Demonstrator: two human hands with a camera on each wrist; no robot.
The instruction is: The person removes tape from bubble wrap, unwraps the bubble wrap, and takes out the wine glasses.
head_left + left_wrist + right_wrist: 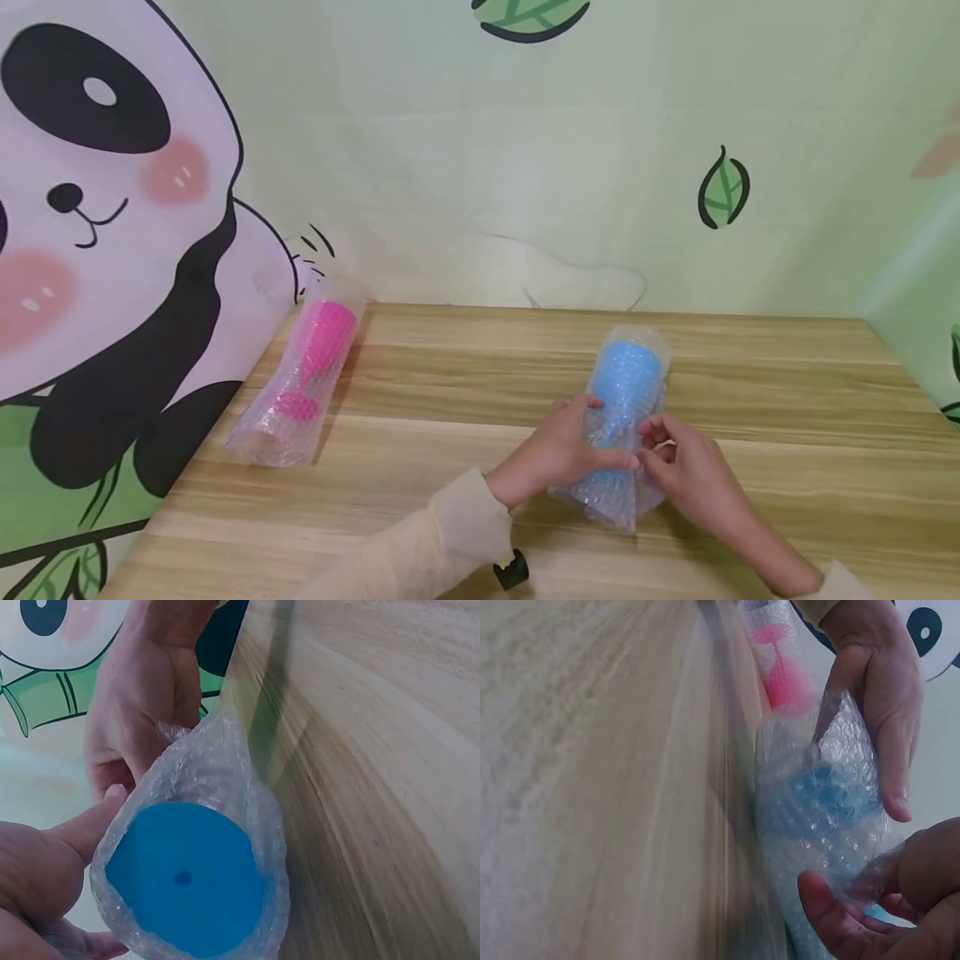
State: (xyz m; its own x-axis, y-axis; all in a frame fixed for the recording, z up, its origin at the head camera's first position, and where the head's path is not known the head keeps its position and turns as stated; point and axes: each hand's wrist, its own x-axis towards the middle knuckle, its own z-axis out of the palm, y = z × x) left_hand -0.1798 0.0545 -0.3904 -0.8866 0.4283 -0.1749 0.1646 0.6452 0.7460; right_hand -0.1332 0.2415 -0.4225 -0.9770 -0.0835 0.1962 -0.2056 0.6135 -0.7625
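A blue goblet (pixel 626 375) lies on the table inside a sleeve of bubble wrap (pixel 618 510). My left hand (pixel 558 450) holds it from the left, thumb stretched across the wrap and fingers along the far side. In the left wrist view, the goblet's round blue end (pixel 187 881) faces the camera through the wrap. My right hand (pixel 693 471) is at the right edge of the sleeve, thumb and forefinger pinching the film. The right wrist view shows clear film (pixel 874 877) between these fingers; the goblet's stem is mostly hidden by wrap and hands.
A pink goblet (pixel 327 337), also in bubble wrap, lies at the table's left side. Behind the wooden table (pixel 450 367) hangs a pale green backdrop (pixel 420 167) with a panda and leaves. Near the left sleeve is a small black thing (pixel 512 571).
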